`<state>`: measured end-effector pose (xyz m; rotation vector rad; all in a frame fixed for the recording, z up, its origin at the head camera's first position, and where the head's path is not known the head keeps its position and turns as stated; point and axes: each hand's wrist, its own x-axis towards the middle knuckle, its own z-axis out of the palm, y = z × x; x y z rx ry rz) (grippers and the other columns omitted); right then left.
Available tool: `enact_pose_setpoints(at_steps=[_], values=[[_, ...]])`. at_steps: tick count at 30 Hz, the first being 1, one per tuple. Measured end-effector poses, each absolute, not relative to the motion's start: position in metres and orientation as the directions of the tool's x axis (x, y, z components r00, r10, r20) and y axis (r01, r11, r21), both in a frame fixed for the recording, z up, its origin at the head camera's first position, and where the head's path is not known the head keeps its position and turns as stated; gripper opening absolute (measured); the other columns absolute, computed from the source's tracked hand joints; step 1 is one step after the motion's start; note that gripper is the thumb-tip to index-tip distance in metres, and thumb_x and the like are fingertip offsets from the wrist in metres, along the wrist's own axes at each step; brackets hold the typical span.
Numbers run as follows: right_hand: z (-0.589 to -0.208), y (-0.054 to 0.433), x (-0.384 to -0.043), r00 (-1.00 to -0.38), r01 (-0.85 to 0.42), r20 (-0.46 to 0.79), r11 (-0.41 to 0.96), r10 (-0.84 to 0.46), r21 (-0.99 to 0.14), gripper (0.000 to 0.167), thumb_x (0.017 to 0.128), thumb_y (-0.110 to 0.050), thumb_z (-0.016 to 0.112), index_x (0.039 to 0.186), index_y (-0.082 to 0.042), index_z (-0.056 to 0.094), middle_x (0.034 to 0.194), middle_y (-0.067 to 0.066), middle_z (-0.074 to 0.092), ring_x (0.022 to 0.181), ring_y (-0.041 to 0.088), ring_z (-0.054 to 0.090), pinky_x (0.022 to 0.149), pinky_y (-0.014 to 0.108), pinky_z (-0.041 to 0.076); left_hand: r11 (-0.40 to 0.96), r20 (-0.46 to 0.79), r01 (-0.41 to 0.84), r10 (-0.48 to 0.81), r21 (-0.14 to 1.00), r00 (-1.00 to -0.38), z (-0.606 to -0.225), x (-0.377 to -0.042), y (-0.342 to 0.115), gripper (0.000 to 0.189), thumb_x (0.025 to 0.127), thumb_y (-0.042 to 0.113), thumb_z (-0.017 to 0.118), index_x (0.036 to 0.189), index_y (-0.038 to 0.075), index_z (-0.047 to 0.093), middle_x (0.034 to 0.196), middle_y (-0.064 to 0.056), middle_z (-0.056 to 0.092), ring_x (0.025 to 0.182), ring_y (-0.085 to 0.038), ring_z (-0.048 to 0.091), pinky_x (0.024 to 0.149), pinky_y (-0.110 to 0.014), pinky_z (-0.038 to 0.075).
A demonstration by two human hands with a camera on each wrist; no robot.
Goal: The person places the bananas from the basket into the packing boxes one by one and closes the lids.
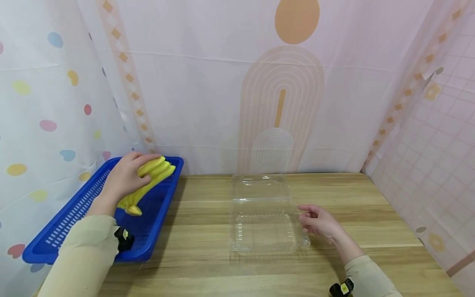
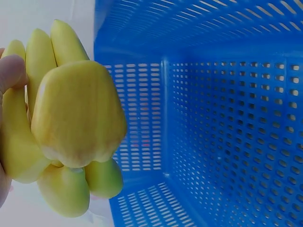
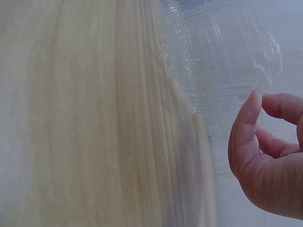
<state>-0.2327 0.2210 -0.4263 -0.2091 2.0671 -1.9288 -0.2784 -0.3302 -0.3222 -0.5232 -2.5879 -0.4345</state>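
A bunch of yellow bananas with greenish ends is gripped by my left hand, fingers over the top and thumb at the side. The bunch is held over the blue basket; in the left wrist view the bananas hang beside the basket's perforated wall. A clear plastic clamshell container lies with its lid folded back, away from me. At its right edge is my right hand. In the right wrist view, thumb and index fingertips pinch the container's rim.
The wooden table carries the basket at the left and the container in the middle. Printed curtains stand behind and on both sides of it.
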Motion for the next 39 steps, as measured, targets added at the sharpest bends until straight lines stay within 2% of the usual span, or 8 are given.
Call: enact_pose_setpoints(at_steps=[7,13,19,29,34,39], values=[[-0.426,0.222,-0.233,-0.945,0.115,-0.136,0.085,-0.299,-0.990,0.055,0.097,0.000,0.057,0.142,0.018,0.031,0.094,0.004,0.053,0.078,0.010,0.054,0.066,0.020,0.053,0.863,0.534,0.465,0.303,0.196,-0.789,-0.313,-0.276,-0.323,0.061,0.076,-0.003,0.074,0.133,0.017,0.063,0.113,-0.015,0.060,0.092,-0.032,0.055,0.073,-0.048,0.048],[-0.427,0.222,-0.234,-0.945,0.109,-0.131,0.090,-0.299,-0.990,0.055,0.097,0.001,0.056,0.142,0.018,0.031,0.094,0.005,0.053,0.078,0.010,0.054,0.066,0.020,0.053,0.833,0.578,0.530,0.357,0.159,-0.734,-0.304,-0.275,-0.313,0.062,0.075,-0.005,0.075,0.132,0.018,0.064,0.112,-0.013,0.060,0.093,-0.029,0.055,0.073,-0.046,0.049],[-0.427,0.222,-0.234,-0.944,0.101,-0.124,0.090,-0.305,-0.991,0.054,0.097,0.001,0.055,0.142,0.019,0.030,0.094,0.004,0.052,0.078,0.010,0.054,0.065,0.020,0.053,0.776,0.623,0.620,0.427,0.120,-0.655,-0.294,-0.270,-0.297,0.063,0.072,-0.009,0.075,0.130,0.016,0.065,0.110,-0.011,0.060,0.092,-0.026,0.054,0.073,-0.044,0.049],[-0.427,0.221,-0.234,-0.945,0.108,-0.131,0.092,-0.299,-0.990,0.054,0.098,0.001,0.055,0.143,0.018,0.031,0.094,0.005,0.053,0.077,0.010,0.054,0.065,0.021,0.052,0.654,0.671,0.756,0.564,-0.007,-0.482,-0.289,-0.268,-0.266,0.059,0.070,-0.008,0.076,0.124,0.014,0.068,0.108,-0.012,0.061,0.091,-0.026,0.054,0.070,-0.043,0.051],[-0.427,0.220,-0.234,-0.946,0.106,-0.128,0.089,-0.298,-0.990,0.054,0.097,0.000,0.056,0.143,0.018,0.031,0.093,0.004,0.053,0.076,0.010,0.054,0.064,0.020,0.052,0.603,0.669,0.797,0.608,-0.039,-0.427,-0.288,-0.267,-0.250,0.057,0.072,-0.005,0.074,0.125,0.014,0.068,0.107,-0.013,0.061,0.090,-0.026,0.055,0.069,-0.041,0.051],[-0.429,0.220,-0.236,-0.945,0.097,-0.118,0.083,-0.306,-0.992,0.055,0.097,0.000,0.056,0.142,0.019,0.030,0.092,0.004,0.052,0.075,0.009,0.054,0.064,0.019,0.052,0.567,0.659,0.822,0.638,-0.051,-0.398,-0.288,-0.264,-0.233,0.056,0.072,-0.005,0.073,0.125,0.015,0.068,0.105,-0.012,0.060,0.088,-0.025,0.053,0.067,-0.039,0.051]])
